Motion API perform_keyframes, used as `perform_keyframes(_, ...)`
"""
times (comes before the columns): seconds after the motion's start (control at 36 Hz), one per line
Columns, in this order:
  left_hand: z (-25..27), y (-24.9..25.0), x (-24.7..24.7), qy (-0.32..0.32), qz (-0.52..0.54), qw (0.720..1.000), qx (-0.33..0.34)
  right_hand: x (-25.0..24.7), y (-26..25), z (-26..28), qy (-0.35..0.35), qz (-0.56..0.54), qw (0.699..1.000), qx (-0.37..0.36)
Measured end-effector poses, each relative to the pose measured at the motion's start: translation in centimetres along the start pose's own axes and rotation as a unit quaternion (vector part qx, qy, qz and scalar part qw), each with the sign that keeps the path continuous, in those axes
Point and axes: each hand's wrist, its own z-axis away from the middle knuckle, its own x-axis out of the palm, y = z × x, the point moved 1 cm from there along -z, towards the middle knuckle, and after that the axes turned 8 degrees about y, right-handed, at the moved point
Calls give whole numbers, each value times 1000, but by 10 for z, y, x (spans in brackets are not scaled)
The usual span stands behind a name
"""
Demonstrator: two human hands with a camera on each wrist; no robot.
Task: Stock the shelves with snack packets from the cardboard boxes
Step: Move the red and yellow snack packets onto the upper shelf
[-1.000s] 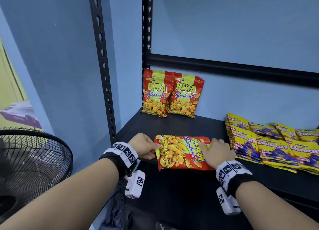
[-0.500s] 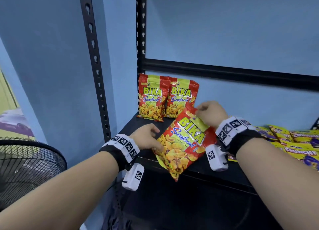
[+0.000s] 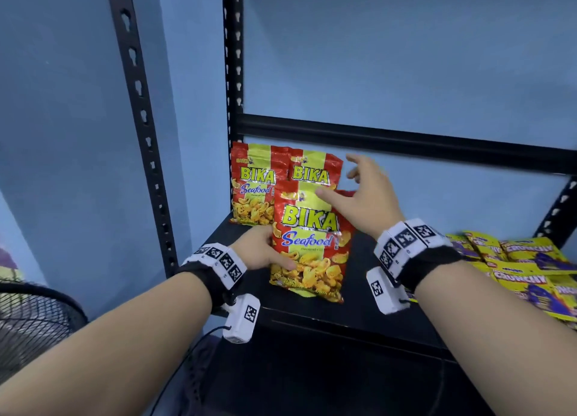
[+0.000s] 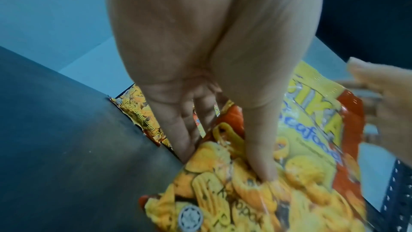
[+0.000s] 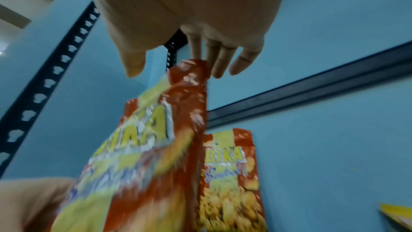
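Note:
A red and yellow Bika Seafood packet stands upright on the black shelf, just in front of two like packets leaning on the blue back wall. My left hand pinches its lower left side, thumb on the front and fingers behind. My right hand is spread at its top edge; the straight fingertips touch the top right corner. In the right wrist view the held packet is blurred, with one rear packet behind it.
A pile of flat yellow Crunchy packets covers the shelf's right side. Black slotted posts rise at the left, and a black crossbar runs along the wall. A floor fan stands at lower left.
The packet lay flat on the shelf a second ago; both hands tilted it up and it now stands upright before the rear pair. My right hand has let go of its top and spread.

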Motion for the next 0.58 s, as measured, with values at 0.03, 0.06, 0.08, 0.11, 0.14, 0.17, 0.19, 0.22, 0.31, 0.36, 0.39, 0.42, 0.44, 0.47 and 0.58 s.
perform_keyframes(0.03,-5,-3,-2,18,-1,1000,-6,0,8,4,2,-19,999,40)
perform_keyframes(0.06,-9,-5,-4,31,-4,999,-12,2,16,8,-17,-26,996,81)
perform_keyframes(0.08,-14,-8,-5,42,-8,999,-16,5,24,12,-53,-18,992,116)
perform_keyframes(0.11,-19,-11,-5,49,-14,998,-20,10,32,15,-99,-1,985,142)
perform_keyframes(0.14,-23,-12,-5,54,-18,998,-22,16,40,19,-149,18,976,158)
perform_keyframes(0.17,-28,-14,-4,56,-21,998,-24,23,47,22,-196,28,966,165)
perform_keyframes(0.19,-30,-15,-3,57,-24,998,-25,30,52,25,-236,28,957,165)
perform_keyframes(0.22,-33,-15,-1,57,-28,998,-25,37,56,28,-265,22,950,161)
perform_keyframes(0.31,-41,-18,3,60,-30,997,-24,55,64,31,-290,21,944,157)
perform_keyframes(0.36,-47,-20,5,62,-32,997,-26,66,69,30,-281,28,945,166)
perform_keyframes(0.39,-50,-19,5,62,-34,997,-27,71,72,28,-279,32,944,172)
perform_keyframes(0.42,-53,-19,6,62,-39,997,-29,75,75,26,-279,34,943,176)
perform_keyframes(0.44,-57,-20,5,62,-46,997,-28,81,80,22,-279,35,943,181)
perform_keyframes(0.47,-60,-20,4,64,-53,996,-27,85,84,19,-279,36,942,183)
perform_keyframes(0.58,-79,-18,0,101,-84,991,-26,100,91,3,-264,41,948,175)
